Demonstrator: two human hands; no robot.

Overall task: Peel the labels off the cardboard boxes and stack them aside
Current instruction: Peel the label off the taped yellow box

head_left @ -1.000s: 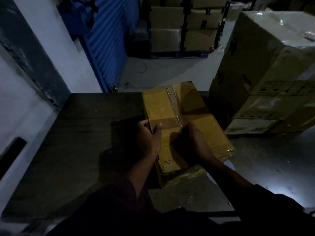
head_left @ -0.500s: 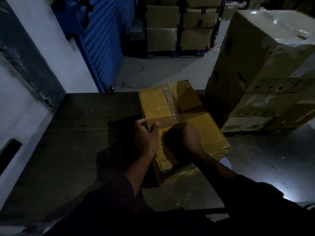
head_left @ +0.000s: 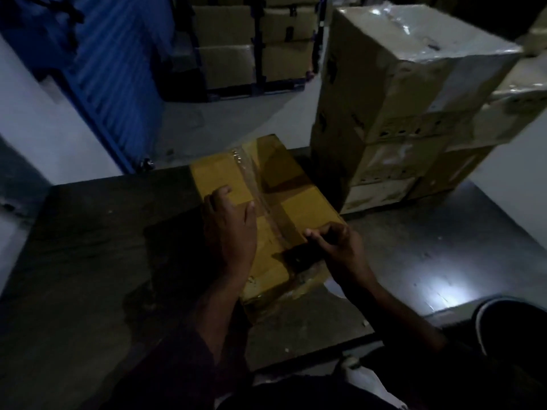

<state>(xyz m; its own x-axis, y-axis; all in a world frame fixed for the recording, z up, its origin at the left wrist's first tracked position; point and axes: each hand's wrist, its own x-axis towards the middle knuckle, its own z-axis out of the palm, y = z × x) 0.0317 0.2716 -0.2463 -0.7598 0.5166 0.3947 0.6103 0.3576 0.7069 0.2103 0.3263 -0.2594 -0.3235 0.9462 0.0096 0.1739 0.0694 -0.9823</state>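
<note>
- Right hand (head_left: 340,247): the grip is closed to a curl over the near right part of the box top, fingertips drawn toward the thumb; judged to be picking at a tape or label edge, though the dim light hides whether anything is caught between them
- Left hand (head_left: 229,229): the grip is flat, fingers extended and lying over the left edge of the box top; judged to brace the box against the pull of the other hand
- Cardboard box (head_left: 266,208): yellow-brown corrugated board, rectangular, lying flat on the tabletop (head_left: 88,261) in mid-scene, long axis running near to far; near corner scuffed and torn
- Clear tape (head_left: 251,184): glossy strip along the centre seam, crossed by a darker band; no separate label can be made out
- Tabletop: dark, matt, speckled surface
- Large wrapped cartons (head_left: 399,113): right and far of the box, just beside it; dull board under shiny film
- Far background: blue ribbed shutter (head_left: 118,84) at left, further cartons on a rack (head_left: 251,54)
</note>
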